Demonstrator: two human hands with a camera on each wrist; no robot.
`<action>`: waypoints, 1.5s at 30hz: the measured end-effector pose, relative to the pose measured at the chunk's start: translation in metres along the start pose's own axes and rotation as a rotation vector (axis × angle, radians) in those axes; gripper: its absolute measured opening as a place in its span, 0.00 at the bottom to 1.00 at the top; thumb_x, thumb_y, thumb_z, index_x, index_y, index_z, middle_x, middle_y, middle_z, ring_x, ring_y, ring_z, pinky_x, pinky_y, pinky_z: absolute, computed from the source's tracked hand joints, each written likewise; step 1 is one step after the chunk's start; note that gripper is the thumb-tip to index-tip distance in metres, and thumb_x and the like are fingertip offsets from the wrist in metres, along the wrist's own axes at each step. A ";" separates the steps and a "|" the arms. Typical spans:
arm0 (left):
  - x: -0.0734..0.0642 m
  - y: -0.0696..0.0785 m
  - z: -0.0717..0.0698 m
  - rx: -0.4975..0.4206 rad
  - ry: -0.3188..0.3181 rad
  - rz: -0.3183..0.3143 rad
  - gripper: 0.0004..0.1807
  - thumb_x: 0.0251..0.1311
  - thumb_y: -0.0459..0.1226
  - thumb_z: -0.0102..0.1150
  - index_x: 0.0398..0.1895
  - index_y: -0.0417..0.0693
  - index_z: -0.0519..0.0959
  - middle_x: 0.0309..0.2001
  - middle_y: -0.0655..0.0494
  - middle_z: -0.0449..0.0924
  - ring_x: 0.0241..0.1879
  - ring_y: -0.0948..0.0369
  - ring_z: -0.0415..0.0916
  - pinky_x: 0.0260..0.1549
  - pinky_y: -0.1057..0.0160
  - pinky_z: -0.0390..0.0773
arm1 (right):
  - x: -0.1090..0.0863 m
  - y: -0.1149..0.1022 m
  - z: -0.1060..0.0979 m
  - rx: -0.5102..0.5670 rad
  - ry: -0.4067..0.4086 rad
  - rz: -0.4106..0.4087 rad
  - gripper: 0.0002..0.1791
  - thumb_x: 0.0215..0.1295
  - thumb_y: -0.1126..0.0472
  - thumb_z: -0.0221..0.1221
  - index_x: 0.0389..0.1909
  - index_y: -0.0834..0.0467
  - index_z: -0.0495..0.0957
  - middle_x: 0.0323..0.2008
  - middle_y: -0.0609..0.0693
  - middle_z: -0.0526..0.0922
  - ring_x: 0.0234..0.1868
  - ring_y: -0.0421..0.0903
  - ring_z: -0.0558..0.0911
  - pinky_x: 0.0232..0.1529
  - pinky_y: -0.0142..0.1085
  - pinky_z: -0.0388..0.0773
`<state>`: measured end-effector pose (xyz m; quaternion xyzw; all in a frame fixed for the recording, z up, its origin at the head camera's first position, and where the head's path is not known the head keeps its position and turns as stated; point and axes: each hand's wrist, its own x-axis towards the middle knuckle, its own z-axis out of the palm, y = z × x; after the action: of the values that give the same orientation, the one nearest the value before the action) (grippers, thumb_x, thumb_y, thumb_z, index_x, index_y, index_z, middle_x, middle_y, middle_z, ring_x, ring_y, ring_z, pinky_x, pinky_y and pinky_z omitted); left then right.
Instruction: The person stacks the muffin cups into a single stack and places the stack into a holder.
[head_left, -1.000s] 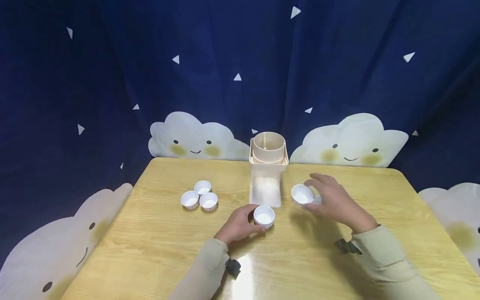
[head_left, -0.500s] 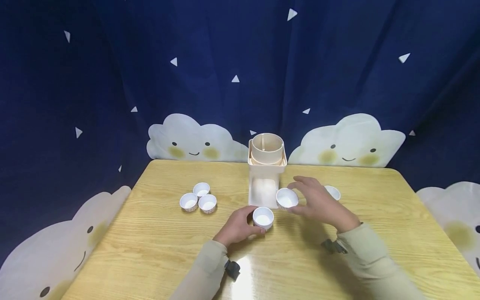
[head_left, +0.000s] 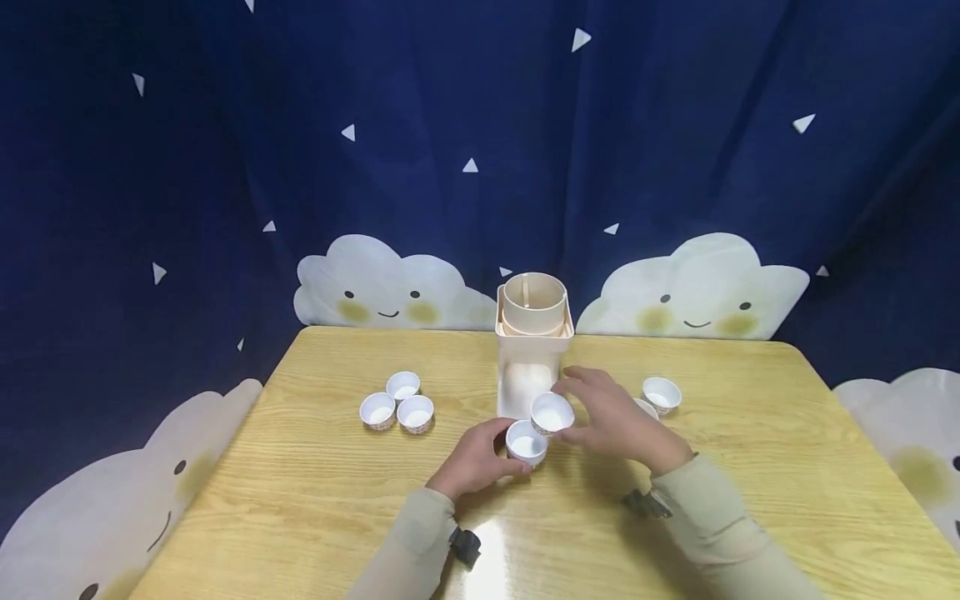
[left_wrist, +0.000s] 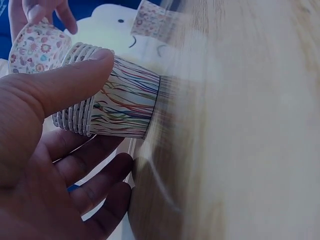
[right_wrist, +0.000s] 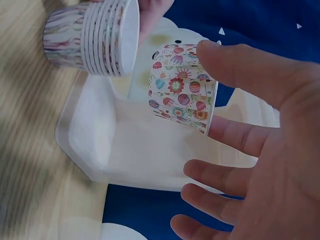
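My left hand (head_left: 476, 458) grips a nested stack of paper baking cups (left_wrist: 127, 102) between thumb and fingers, standing on the table in front of the dispenser. The outermost cup has coloured wavy lines, and several rims show above it. My right hand (head_left: 611, 425) pinches one flower-patterned baking cup (right_wrist: 180, 87) near its rim. This cup is raised just above and to the right of the stack, slightly tilted. In the head view its lower edge overlaps the stack's rim; whether they touch I cannot tell.
A cream plastic dispenser (head_left: 534, 329) with a round tube on top stands at the table's back middle. Three baking cups (head_left: 415, 414) cluster on the left. On the right is another baking cup (head_left: 662, 393), with one beside it partly hidden by my right hand.
My right hand has carried its cup leftward from the right side to the stack, uncovering cups on the right. My left hand and the stack have stayed in place.
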<state>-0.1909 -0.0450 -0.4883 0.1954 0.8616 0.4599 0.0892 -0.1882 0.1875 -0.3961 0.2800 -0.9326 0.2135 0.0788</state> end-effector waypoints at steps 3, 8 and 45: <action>0.000 -0.001 -0.001 0.007 0.000 0.007 0.31 0.46 0.43 0.78 0.57 0.54 0.79 0.53 0.57 0.83 0.56 0.57 0.77 0.61 0.52 0.73 | 0.002 -0.003 0.003 0.003 -0.005 -0.008 0.26 0.46 0.56 0.73 0.49 0.59 0.80 0.60 0.68 0.76 0.62 0.68 0.73 0.62 0.63 0.70; 0.002 -0.001 -0.003 0.022 -0.002 -0.003 0.32 0.46 0.45 0.77 0.58 0.54 0.79 0.55 0.57 0.83 0.57 0.58 0.77 0.62 0.53 0.73 | 0.005 -0.006 0.008 -0.020 -0.032 -0.002 0.26 0.48 0.56 0.73 0.48 0.58 0.79 0.61 0.68 0.75 0.63 0.67 0.73 0.62 0.62 0.71; 0.003 0.000 -0.003 0.010 -0.010 -0.008 0.33 0.47 0.44 0.77 0.59 0.50 0.78 0.56 0.55 0.82 0.59 0.57 0.76 0.64 0.52 0.72 | 0.008 -0.008 0.028 0.005 -0.178 0.032 0.31 0.50 0.55 0.73 0.56 0.57 0.77 0.64 0.67 0.73 0.63 0.66 0.73 0.63 0.60 0.72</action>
<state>-0.1948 -0.0461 -0.4867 0.1944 0.8642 0.4544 0.0944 -0.1914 0.1649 -0.4156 0.2833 -0.9397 0.1915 -0.0085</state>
